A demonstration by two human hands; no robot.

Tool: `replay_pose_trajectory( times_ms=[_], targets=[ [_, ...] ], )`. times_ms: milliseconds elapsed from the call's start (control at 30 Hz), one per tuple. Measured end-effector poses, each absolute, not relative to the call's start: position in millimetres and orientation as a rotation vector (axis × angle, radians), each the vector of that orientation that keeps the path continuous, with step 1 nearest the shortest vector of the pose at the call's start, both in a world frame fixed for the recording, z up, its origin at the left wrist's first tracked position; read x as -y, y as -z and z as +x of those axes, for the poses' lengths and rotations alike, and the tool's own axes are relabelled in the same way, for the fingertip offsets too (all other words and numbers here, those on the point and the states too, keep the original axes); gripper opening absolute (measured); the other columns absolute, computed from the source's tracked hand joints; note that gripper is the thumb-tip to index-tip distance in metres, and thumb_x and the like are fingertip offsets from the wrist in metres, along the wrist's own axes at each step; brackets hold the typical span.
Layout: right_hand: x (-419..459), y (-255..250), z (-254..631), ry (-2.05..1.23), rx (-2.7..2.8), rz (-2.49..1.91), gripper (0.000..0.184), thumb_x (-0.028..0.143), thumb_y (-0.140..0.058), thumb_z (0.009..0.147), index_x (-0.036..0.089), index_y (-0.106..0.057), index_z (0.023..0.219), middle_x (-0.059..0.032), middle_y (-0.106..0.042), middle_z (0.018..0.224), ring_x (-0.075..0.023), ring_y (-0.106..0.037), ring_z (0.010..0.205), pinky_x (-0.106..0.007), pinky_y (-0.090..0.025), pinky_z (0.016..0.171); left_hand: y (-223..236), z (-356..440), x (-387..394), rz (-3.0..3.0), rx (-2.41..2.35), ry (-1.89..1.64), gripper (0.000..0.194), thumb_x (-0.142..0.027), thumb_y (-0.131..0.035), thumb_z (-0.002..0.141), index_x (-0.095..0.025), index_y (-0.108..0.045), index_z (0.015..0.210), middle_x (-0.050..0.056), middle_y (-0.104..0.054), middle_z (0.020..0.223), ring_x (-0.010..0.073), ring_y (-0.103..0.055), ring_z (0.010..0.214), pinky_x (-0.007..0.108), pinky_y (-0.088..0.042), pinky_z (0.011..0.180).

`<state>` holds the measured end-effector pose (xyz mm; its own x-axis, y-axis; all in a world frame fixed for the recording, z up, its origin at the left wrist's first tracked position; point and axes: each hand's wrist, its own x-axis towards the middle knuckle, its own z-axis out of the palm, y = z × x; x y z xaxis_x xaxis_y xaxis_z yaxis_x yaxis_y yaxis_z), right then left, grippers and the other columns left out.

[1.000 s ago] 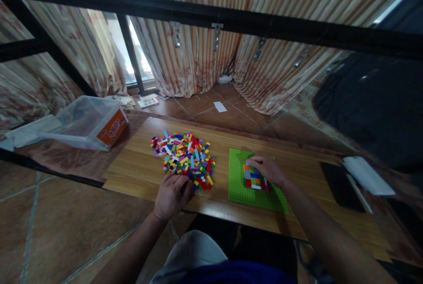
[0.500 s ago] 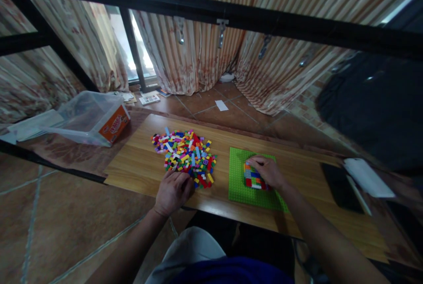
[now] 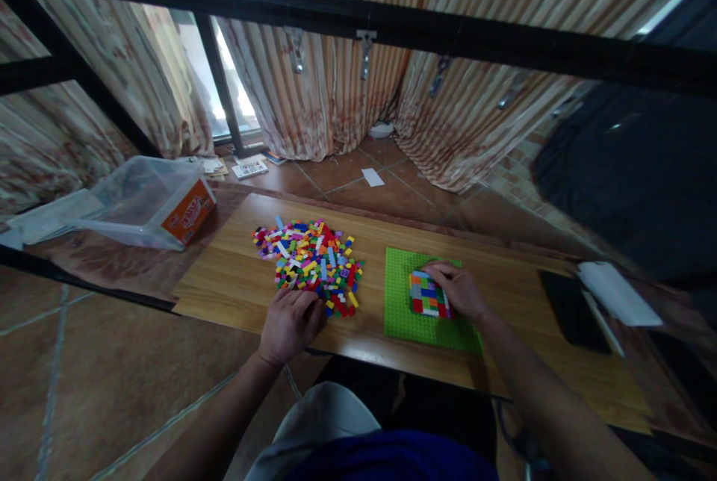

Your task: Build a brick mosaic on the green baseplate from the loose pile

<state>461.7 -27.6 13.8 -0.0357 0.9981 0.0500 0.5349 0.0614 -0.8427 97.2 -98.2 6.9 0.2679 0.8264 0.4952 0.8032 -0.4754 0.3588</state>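
Note:
A heap of small coloured bricks (image 3: 311, 261) lies on the wooden table (image 3: 235, 279). My left hand (image 3: 290, 323) rests at the heap's near edge, fingers curled down into the bricks; what they hold is hidden. To the right lies a green baseplate (image 3: 403, 313) with a square block of multicoloured bricks (image 3: 426, 294) built on it. My right hand (image 3: 460, 288) sits on the block's right side, fingertips pressed together on its top right corner.
A clear plastic bin with an orange label (image 3: 151, 201) lies on its side at the left. A black phone (image 3: 572, 309) and a white sheet (image 3: 616, 293) lie at the table's right end. A black frame bar (image 3: 358, 18) crosses overhead, with curtains behind it.
My right hand has slid a little to the right, off the brick block's top, so more of the block shows. My left hand stays at the heap's edge.

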Motion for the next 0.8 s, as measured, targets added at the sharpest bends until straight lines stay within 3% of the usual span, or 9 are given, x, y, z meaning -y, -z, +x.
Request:
replay_pose_trajectory(
  times_ms=[667,800],
  targets=[
    [33,-14,461,-0.774,1.603,-1.633,0.038,0.057,-0.056,0.079,0.023,-0.073,0.082,-0.0046,-0.073,0.094,-0.0218,-0.065,0.091,-0.037,-0.049,0.087,-6,99,99,2.489,-1.606,-0.983,0.015,-0.025,-0.05,0.091,-0.02,-0.058,0.079,0.0,-0.062,0.07,0.0148,-0.06,0.069,0.033,-0.044,0.08],
    [38,-23,452,-0.459,1.793,-1.692,0.036,0.051,-0.05,0.086,0.022,-0.072,0.084,-0.007,-0.072,0.093,-0.0237,-0.063,0.091,-0.041,-0.047,0.089,-9,99,100,2.47,-1.584,-1.005,0.013,-0.024,-0.051,0.09,-0.021,-0.057,0.079,0.0,-0.062,0.069,0.014,-0.059,0.067,0.033,-0.044,0.079]
  ],
)
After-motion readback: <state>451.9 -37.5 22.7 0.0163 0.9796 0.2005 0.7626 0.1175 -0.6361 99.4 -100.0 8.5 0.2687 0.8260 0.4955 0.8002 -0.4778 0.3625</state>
